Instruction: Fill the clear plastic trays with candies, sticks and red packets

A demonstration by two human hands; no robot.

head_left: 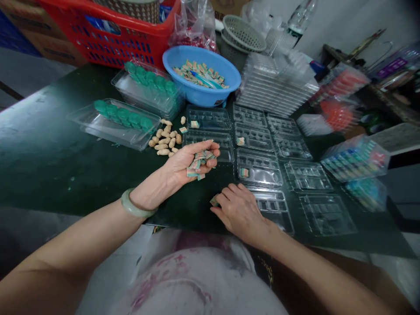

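Note:
My left hand (193, 164) is turned palm up above the dark table, its fingers curled around a heap of small striped pieces (200, 161) in pink, cream and green. Between the thumb and fingers of my right hand (238, 208) is a striped piece (215, 201) of the same sort. That hand hovers left of a clear compartment tray (271, 201). Single striped pieces lie in several other trays, one in the tray (259, 168) just behind and another in the tray (254, 139) farther back.
A blue basin (170, 59) of striped pieces stands at the back, near a red basket (144, 30). Peanuts (166, 139) lie left of the trays, beside clear containers with green rounds (123, 116). Stacked trays (272, 85) and packed boxes (356, 157) are on the right.

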